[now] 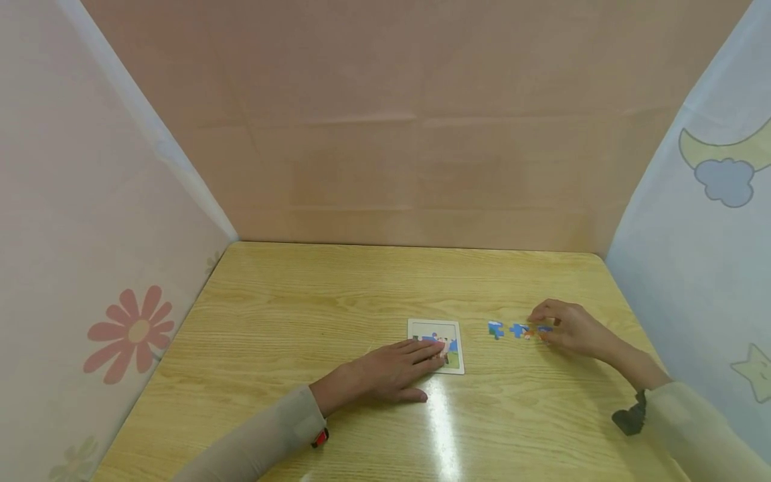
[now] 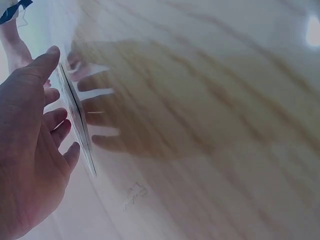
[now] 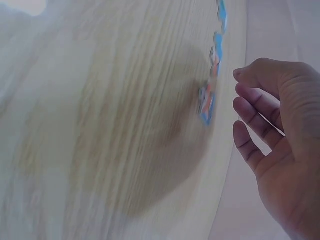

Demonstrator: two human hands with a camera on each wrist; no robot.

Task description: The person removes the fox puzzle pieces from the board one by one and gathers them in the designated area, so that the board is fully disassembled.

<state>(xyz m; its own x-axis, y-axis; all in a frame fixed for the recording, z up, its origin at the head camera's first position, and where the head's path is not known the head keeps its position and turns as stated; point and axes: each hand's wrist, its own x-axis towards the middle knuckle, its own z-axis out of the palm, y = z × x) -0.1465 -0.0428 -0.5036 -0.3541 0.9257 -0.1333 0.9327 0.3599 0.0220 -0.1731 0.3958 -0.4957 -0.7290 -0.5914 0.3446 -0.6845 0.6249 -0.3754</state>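
Observation:
A small jigsaw puzzle in a white-bordered tray lies on the table. My left hand rests on it, straight fingers across the picture, thumb off to the near side. In the left wrist view the tray appears edge-on beside the left hand. To the tray's right, a blue and green jigsaw piece and further blue and orange pieces lie in a row. My right hand hovers over the row's right end, fingers loosely bent. The right wrist view shows nothing in the right hand, with an orange and blue piece below on the table.
The wooden table has a pink cloth wall behind it. A flower-patterned cloth stands at the left, and a pale cloth with a moon and cloud at the right.

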